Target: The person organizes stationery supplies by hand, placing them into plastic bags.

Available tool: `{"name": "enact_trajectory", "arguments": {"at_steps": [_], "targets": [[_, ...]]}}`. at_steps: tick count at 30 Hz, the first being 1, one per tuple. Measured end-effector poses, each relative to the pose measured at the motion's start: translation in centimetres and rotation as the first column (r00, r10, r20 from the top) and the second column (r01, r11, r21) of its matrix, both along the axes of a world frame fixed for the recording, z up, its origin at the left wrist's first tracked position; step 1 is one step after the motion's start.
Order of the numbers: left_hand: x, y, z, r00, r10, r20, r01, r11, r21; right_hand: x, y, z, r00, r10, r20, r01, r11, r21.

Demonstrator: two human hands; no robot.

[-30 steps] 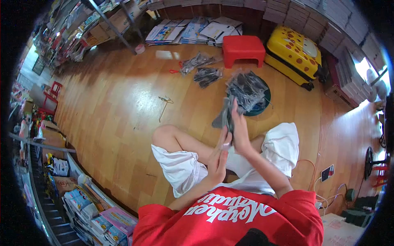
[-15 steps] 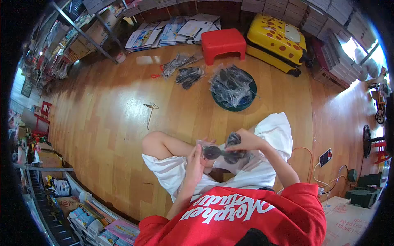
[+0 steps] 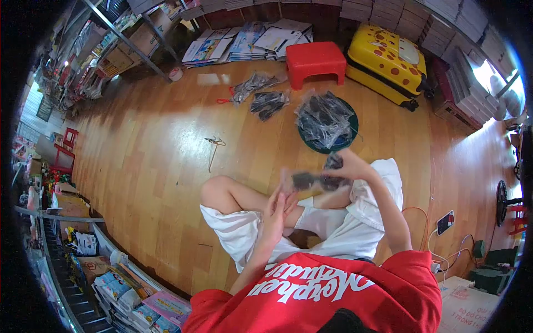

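A pair of dark sunglasses (image 3: 312, 181) in a clear plastic sleeve is held above my crossed legs. My right hand (image 3: 355, 168) grips its right end, around one lens and the folded part. My left hand (image 3: 279, 206) is just below the sleeve's left end, fingers stretched out and loosely apart; whether the fingertips still touch the plastic is blurred. Beyond my right hand, a round dark green basket (image 3: 317, 149) is heaped with plastic-wrapped sunglasses (image 3: 326, 117). More wrapped sunglasses (image 3: 268, 104) lie on the floor to its left.
A red stool (image 3: 315, 58) and a yellow spotted suitcase (image 3: 386, 64) stand at the back. Stacked books (image 3: 247, 41) lie beside them. A thin metal stand (image 3: 213, 151) rests on the wooden floor. A phone (image 3: 444, 222) with cables is at right, shelves at left.
My right hand has lifted the wrapped sunglasses up and away, toward the basket. The left hand has loosened from the sleeve and dropped slightly behind. The whole view has shifted a little.
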State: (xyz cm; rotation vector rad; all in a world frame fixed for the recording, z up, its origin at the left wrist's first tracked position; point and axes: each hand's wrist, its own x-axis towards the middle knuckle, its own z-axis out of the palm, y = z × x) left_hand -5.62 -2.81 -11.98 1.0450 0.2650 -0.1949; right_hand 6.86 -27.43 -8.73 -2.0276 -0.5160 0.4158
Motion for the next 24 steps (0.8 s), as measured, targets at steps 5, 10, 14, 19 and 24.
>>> {"name": "enact_trajectory", "arguments": {"at_steps": [5, 10, 14, 19, 24], "targets": [[-0.1, 1.3, 0.3, 1.000, 0.012, 0.002, -0.012, 0.995, 0.097, 6.1, -3.4, 1.6, 0.782, -0.380, 0.494, 0.454, 0.890, -0.035], [-0.1, 2.6, -0.4, 1.000, 0.011, -0.012, -0.010, 0.994, 0.112, 11.3, -6.7, -2.9, 0.602, -0.122, 0.789, 0.605, 0.715, -0.351], [1.7, 4.6, 0.0, 0.995, -0.088, 0.045, 0.072, 0.957, 0.281, 10.5, -5.8, -7.5, 0.658, -0.208, 0.723, 0.504, 0.836, -0.219], [11.0, 7.6, -2.8, 0.942, -0.283, 0.182, 0.107, 0.764, 0.637, 5.4, -3.6, -8.3, 0.735, -0.665, 0.132, 0.596, 0.727, 0.341], [25.9, 5.7, -7.3, 0.837, -0.483, 0.255, -0.191, 0.178, 0.965, 2.7, -3.1, -10.6, 0.786, -0.543, -0.296, 0.618, 0.673, 0.406]]}}
